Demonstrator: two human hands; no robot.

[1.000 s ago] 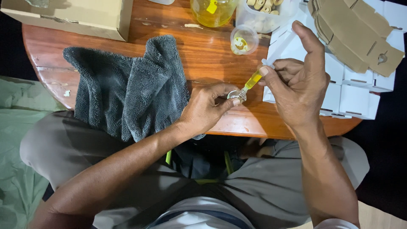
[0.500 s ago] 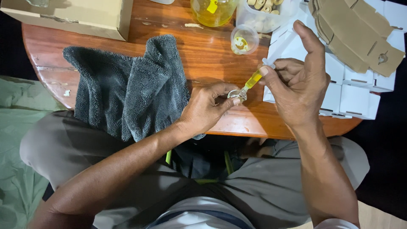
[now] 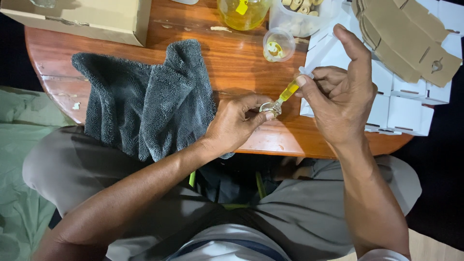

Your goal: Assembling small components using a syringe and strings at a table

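At the near edge of the bench point(image 3: 232, 72), the right hand point(image 3: 340, 104) pinches a thin syringe point(image 3: 289, 91) of yellow liquid, thumb raised over its plunger, tip set at a small glass bottle point(image 3: 267, 108) gripped between the left hand's point(image 3: 234, 123) fingertips. Both look light; the bottle seems smooth, slippery and breakable, best held by its sides. A grey towel point(image 3: 145, 104) lies to the left, white boxes point(image 3: 406, 104) to the right, and a small cup point(image 3: 278, 44) beyond.

vial point(image 3: 268, 109): mostly hidden by fingers | jar point(image 3: 241, 12): top cut off
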